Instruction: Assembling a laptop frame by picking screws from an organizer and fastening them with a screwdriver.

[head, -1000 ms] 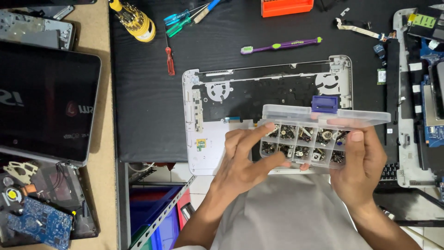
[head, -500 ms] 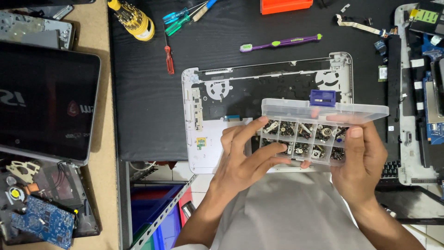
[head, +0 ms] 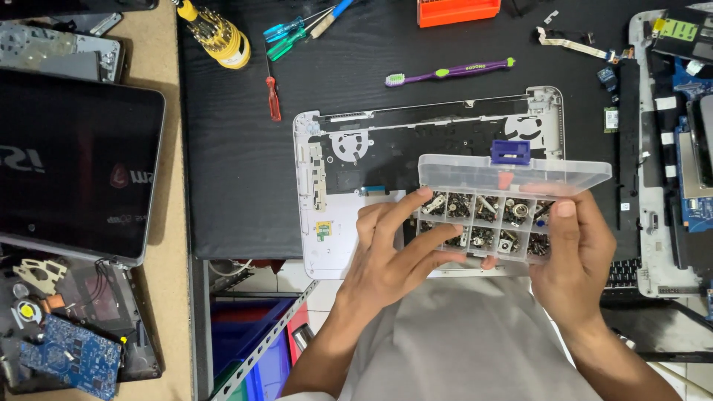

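Observation:
A clear plastic compartment box [head: 512, 177] with a blue latch, holding several groups of small screws, hangs above a white laptop bottom shell [head: 327, 245]. Its lid stands raised toward the far side. My right hand [head: 575, 256] grips the box's right end, thumb on the rim. My left hand [head: 394, 249] supports the left end, fingers spread along the near edge and over the left compartments. The laptop shell lies open on a black mat [head: 238, 171], with its fan recess and dark inner plate showing.
A red screwdriver [head: 273, 96], a purple toothbrush [head: 445, 73], a yellow bit holder [head: 221, 37] and an orange box [head: 457, 10] lie on the mat. A dark laptop lid [head: 70, 163] and a blue circuit board [head: 70, 356] sit left. Another opened laptop [head: 668, 148] lies right.
The box has lifted slightly and the lid has tipped a little further up. My left fingers have shifted along the box's left compartments.

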